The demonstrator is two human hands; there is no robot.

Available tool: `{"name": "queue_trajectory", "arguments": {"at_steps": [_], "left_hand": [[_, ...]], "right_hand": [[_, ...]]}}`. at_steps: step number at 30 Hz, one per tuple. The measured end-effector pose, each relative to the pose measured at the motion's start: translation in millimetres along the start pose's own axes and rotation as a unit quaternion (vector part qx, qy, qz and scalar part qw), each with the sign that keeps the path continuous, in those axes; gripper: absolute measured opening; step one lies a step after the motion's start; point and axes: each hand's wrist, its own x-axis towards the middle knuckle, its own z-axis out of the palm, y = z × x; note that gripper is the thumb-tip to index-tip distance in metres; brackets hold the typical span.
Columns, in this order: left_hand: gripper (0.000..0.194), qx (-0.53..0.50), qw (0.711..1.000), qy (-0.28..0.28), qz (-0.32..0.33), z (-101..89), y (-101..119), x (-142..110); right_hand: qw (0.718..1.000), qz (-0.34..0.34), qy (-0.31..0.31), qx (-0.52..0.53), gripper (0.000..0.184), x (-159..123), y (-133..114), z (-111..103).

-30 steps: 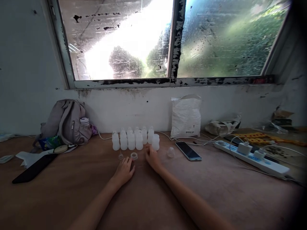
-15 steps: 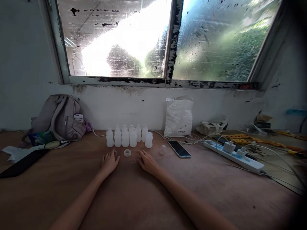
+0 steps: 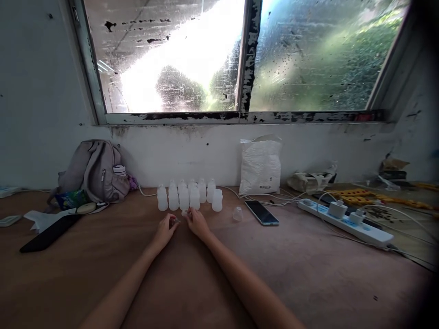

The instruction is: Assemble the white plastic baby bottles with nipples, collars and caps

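Observation:
My left hand (image 3: 167, 229) pinches a small clear piece (image 3: 176, 221), too small to name, just above the table. Close on its right, my right hand (image 3: 198, 223) has its fingers closed on a whitish screw ring (image 3: 184, 213), which they partly cover. Behind the hands, several frosted white baby bottles (image 3: 173, 196) stand upright in a cluster with clear caps on. At the right end of the group is a frosted bottle (image 3: 216, 201) with no clear cap. A clear dome cap (image 3: 238, 213) rests on the table, right of my right hand.
A phone (image 3: 262, 213) lies right of the cap, before a white plastic bag (image 3: 260, 167). Further right are a power strip (image 3: 346, 223) with plugs and cables. A grey backpack (image 3: 94, 171) and a black flat object (image 3: 51, 234) are at left. The window wall bounds the back.
My right hand has moved left and taken hold of the ring that lay between the hands. My left hand has lifted the small clear piece and come closer. The view has shifted slightly.

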Motion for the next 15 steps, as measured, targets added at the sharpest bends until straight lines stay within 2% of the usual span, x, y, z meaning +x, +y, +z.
{"name": "queue_trajectory", "arguments": {"at_steps": [3,7,9,10,12,15], "left_hand": [[0.012,-0.160,0.984,0.017,-0.078,6.1,9.2,0.3],[0.017,-0.404,0.894,-0.033,-0.191,32.2,34.6,1.0],[0.017,-0.452,0.862,-0.053,-0.222,48.6,49.0,3.2],[0.017,-0.460,0.856,-0.056,-0.228,56.1,55.4,4.7],[0.018,-0.467,0.852,-0.053,-0.231,68.0,65.2,7.8],[0.016,-0.471,0.851,-0.043,-0.228,75.1,71.8,10.0]], "right_hand": [[0.995,0.020,0.043,0.093,0.017,-18.7,1.8,-19.2],[0.959,0.053,0.111,0.255,0.020,-44.7,4.9,-47.1],[0.942,0.088,0.144,0.289,0.023,-50.9,8.0,-56.5],[0.934,0.104,0.156,0.304,0.025,-52.0,9.9,-59.6],[0.923,0.119,0.164,0.328,0.029,-52.0,13.7,-63.1],[0.932,0.090,0.150,0.317,0.034,-50.5,18.4,-63.8]]}}
